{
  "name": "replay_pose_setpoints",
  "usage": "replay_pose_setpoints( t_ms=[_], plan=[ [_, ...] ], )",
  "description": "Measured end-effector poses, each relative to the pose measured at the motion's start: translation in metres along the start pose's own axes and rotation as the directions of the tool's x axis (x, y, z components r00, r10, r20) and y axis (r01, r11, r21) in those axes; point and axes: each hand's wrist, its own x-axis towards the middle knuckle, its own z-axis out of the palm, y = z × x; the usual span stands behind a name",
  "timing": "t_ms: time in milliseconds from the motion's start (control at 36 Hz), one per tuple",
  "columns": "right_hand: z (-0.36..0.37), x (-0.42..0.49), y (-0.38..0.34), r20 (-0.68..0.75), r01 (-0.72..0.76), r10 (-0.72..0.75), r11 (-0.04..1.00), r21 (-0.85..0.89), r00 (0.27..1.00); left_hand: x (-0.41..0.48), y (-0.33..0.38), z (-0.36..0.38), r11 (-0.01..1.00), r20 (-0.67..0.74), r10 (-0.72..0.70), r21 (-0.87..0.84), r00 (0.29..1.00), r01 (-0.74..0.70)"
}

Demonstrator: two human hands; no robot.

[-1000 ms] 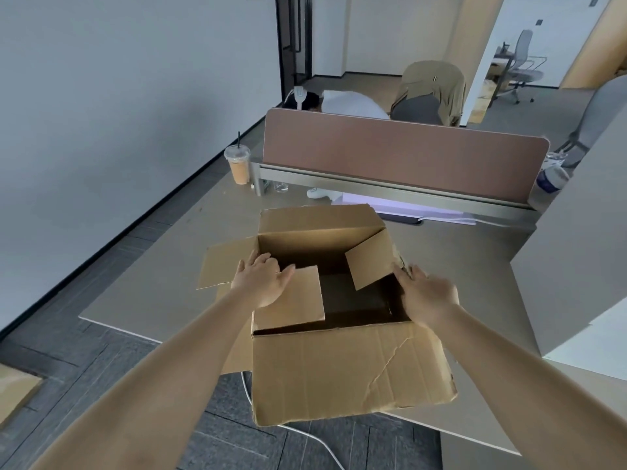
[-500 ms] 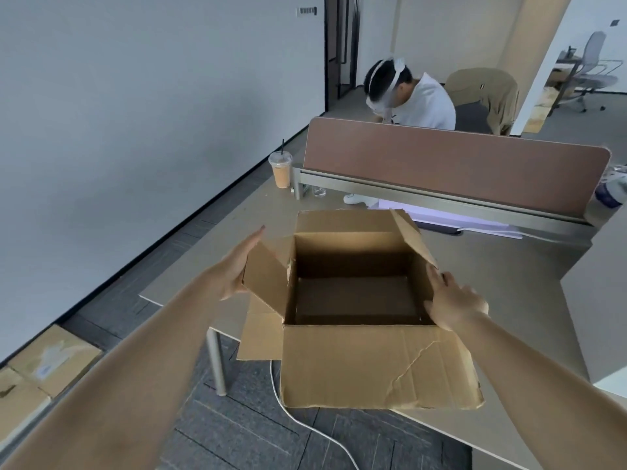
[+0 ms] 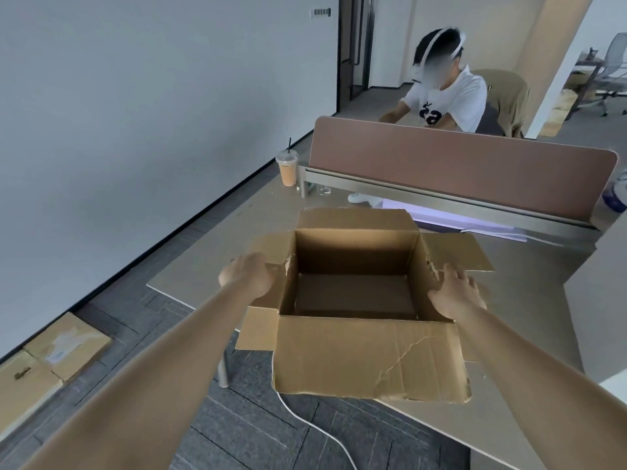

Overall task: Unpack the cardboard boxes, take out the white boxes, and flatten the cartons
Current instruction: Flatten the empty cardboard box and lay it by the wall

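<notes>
Far out at your eight o'clock, two flattened cartons (image 3: 51,354) lie on the grey floor beside the wall. Your left hand (image 3: 247,274) rests on the left flap of the cardboard box (image 3: 366,361), at the box's nine o'clock. Its back faces you and hides the fingers, so you cannot tell whether they grip the flap or only press on it. Beyond that hand, at eleven o'clock, a plastic cup (image 3: 287,167) with a straw and an orange drink stands on the table (image 3: 210,266), just beside the end of the brown divider (image 3: 458,164).

The box stands upright at the table's near corner, straight ahead of you. All four flaps are folded outward and the brown bottom shows inside. The near flap hangs over the table edge towards six o'clock, and it is creased and torn near its lower right. Under it a white cable (image 3: 315,425) curves over the floor.

Behind the divider, at twelve to one o'clock, a person in a white shirt (image 3: 444,93) sits at the far side. Your right hand (image 3: 456,293) lies at the box's three o'clock, fingers spread and relaxed on the right flap by the rim, clasping nothing. At the far right edge, near two o'clock, a bottle (image 3: 615,195) shows partly.
</notes>
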Motion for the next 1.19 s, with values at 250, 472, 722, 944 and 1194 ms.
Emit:
replay_pose_setpoints(
  t_ms=[250,472,722,944,1194],
  plan=[
    [0.01,0.01,0.0,0.009,0.056,-0.057,0.997,0.052,0.998,0.003,0.04,0.038,0.966,0.088,0.071,0.244,0.994,-0.09],
    [-0.001,0.011,-0.003,0.036,0.016,-0.017,1.0,0.005,0.999,0.018,0.039,0.042,0.999,0.043,0.009,0.048,0.999,-0.011],
    [-0.043,-0.005,-0.01,-0.174,0.167,-0.154,0.984,0.064,0.973,0.039,0.048,-0.002,0.954,-0.123,-0.111,-0.293,0.986,0.07],
    [-0.054,-0.031,-0.003,-0.212,0.382,-0.423,0.9,-0.208,0.881,0.068,0.069,-0.016,0.53,0.139,-0.147,-0.825,0.979,0.197],
    [0.009,-0.053,0.013,0.069,0.517,-0.534,0.766,-0.382,0.843,0.012,0.027,0.027,0.354,0.428,-0.095,-0.83,0.899,0.432]
  ],
)
